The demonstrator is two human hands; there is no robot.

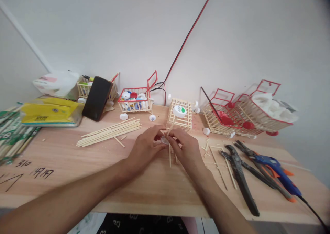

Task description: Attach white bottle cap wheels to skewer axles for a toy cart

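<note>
My left hand (146, 144) is closed with its fingertips on a whitish bottle cap (165, 139). My right hand (187, 148) pinches a thin wooden stick (171, 125) just beside that cap. At the stick's far end sits a white bottle cap with a green mark (179, 111). Right behind my hands stands a small basket frame of wooden sticks (189, 115), with white caps near its back corners. More thin sticks (170, 158) lie under my fingers, partly hidden by them.
Loose sticks (110, 133) lie left, near a phone (97, 98) and a yellow packet (51, 112). A small cart of caps (135, 101) stands behind. At right are red-trimmed carts (219, 115), black-handled cutters (241, 179) and a blue glue gun (277, 172) with its cord.
</note>
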